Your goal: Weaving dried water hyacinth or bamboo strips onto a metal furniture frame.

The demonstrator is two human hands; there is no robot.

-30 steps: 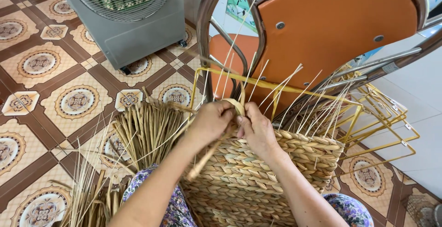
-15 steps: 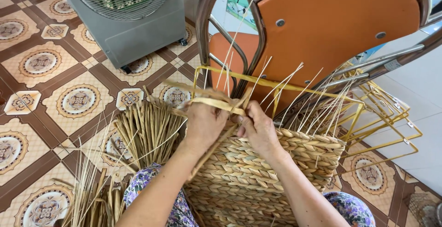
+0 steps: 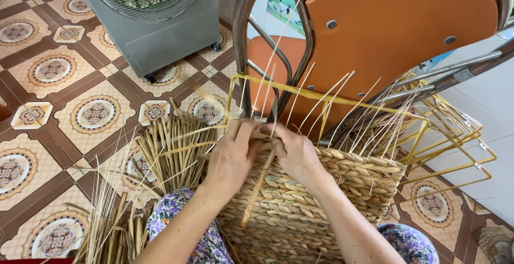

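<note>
A half-woven straw basket (image 3: pixel 321 200) rests on my lap, built on a yellow wire frame (image 3: pixel 342 95) with thin upright reeds (image 3: pixel 348 108) sticking out of its top edge. My left hand (image 3: pixel 233 154) and my right hand (image 3: pixel 292 151) meet at the basket's upper left corner. Both pinch a flat straw strand (image 3: pixel 259 186) that hangs down across the woven side. The fingertips press against each other over the weave.
A bundle of loose straw (image 3: pixel 171 149) lies on the patterned tile floor (image 3: pixel 64 114) at my left, with more straw (image 3: pixel 112 226) lower left. An orange metal chair (image 3: pixel 385 34) stands just behind the basket. A grey fan unit (image 3: pixel 155 23) stands at the back left. Spare yellow wire frames (image 3: pixel 460 135) lie at right.
The view has come closer to the basket. My hands stay at the same corner; the strand they work now hangs down over the woven side instead of lying across the rim.
</note>
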